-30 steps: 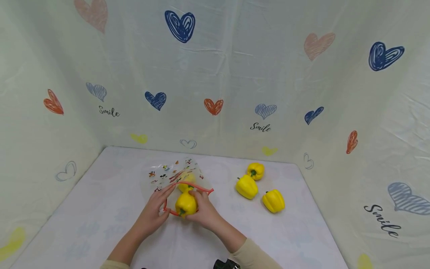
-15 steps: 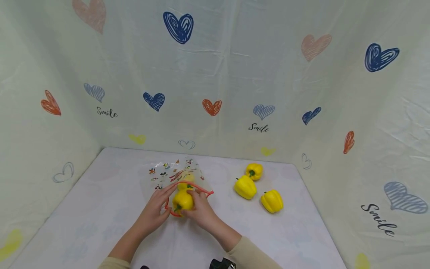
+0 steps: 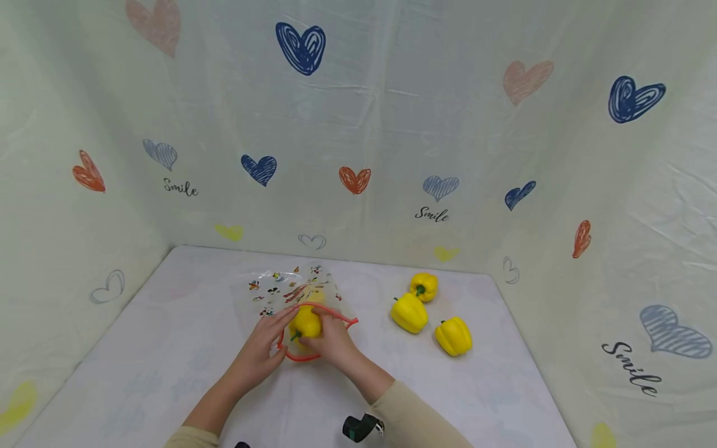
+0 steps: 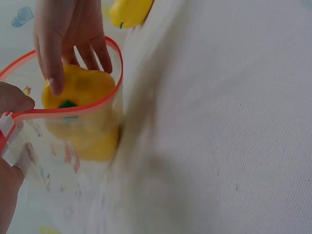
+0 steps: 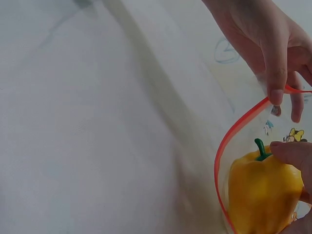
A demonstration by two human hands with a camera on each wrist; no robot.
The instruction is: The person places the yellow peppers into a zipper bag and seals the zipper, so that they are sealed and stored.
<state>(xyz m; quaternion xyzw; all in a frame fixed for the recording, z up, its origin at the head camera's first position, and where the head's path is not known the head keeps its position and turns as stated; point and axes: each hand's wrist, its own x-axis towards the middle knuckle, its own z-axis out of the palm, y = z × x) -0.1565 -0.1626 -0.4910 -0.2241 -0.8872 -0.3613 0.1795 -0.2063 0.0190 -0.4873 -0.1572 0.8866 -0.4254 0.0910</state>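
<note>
Head: right hand [image 3: 330, 341] nearer, pinching a yellow pepper [image 3: 307, 322] at its ten o'clock, inside the mouth of a clear bag [image 3: 271, 291]. Stem [image 3: 296, 336] end faces seven o'clock. Left hand [image 3: 262, 347] curled on the bag's red rim [image 3: 304, 358]; pepper at its two o'clock.

Left wrist: right hand enters from twelve o'clock, fingers over pepper.

Right wrist: stem toward twelve; right hand at pepper's three o'clock, left hand at one.

Far pepper [image 3: 315, 295] hazy inside bag [image 3: 274, 291]
</note>
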